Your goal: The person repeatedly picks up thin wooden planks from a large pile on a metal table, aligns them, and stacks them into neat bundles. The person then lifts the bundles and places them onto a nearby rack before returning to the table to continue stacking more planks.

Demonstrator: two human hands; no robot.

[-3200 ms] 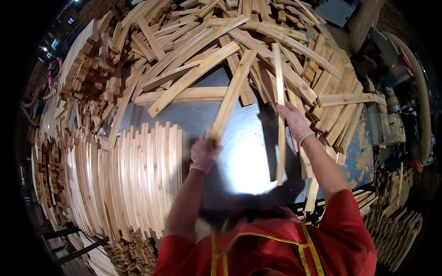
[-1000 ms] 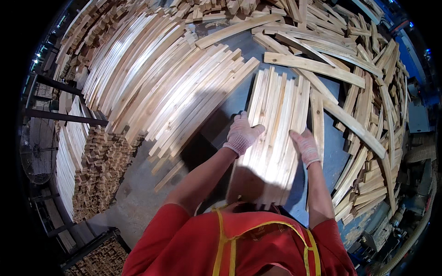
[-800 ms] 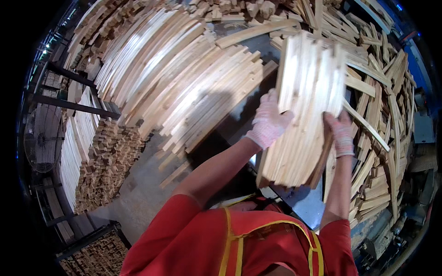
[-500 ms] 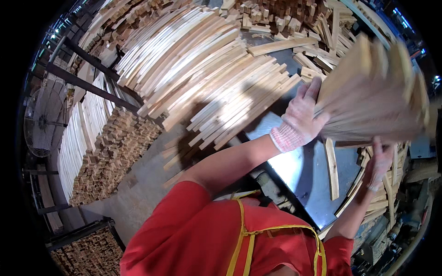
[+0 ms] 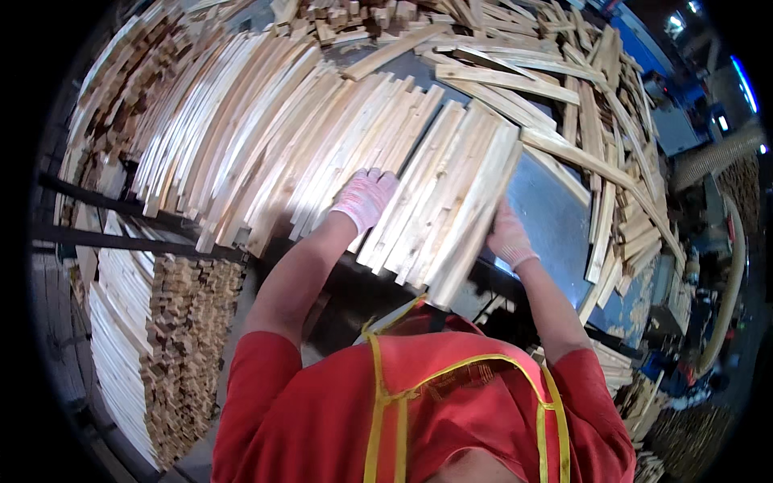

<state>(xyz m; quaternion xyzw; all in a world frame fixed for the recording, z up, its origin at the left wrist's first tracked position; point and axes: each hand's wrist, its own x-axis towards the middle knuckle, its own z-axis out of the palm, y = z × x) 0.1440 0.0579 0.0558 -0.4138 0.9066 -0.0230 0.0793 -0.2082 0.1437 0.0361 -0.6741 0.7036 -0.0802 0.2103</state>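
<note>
My left hand [image 5: 366, 197], in a white and pink knit glove, lies flat on a row of pale wooden strips [image 5: 322, 153], fingers stretched out. Just right of it, past a narrow dark gap, is a group of several wooden strips [image 5: 451, 193] lying side by side. My right hand [image 5: 511, 233], gloved alike, grips this group at its right edge; its fingertips are hidden by the wood. The strips' near ends stick out over the near edge of the dark metal tabletop [image 5: 551, 217].
Loose strips [image 5: 596, 161] lie crisscrossed at the right and far side. A stack of strips with end faces showing [image 5: 189, 346] stands lower left, near a dark metal bar [image 5: 137, 241]. A ribbed hose [image 5: 729, 282] bends along the right, beside machinery.
The wooden bundle came down from the upper right onto the tabletop, beside the row. My left hand moved left off the bundle onto the row; my right hand stays at the bundle's edge.
</note>
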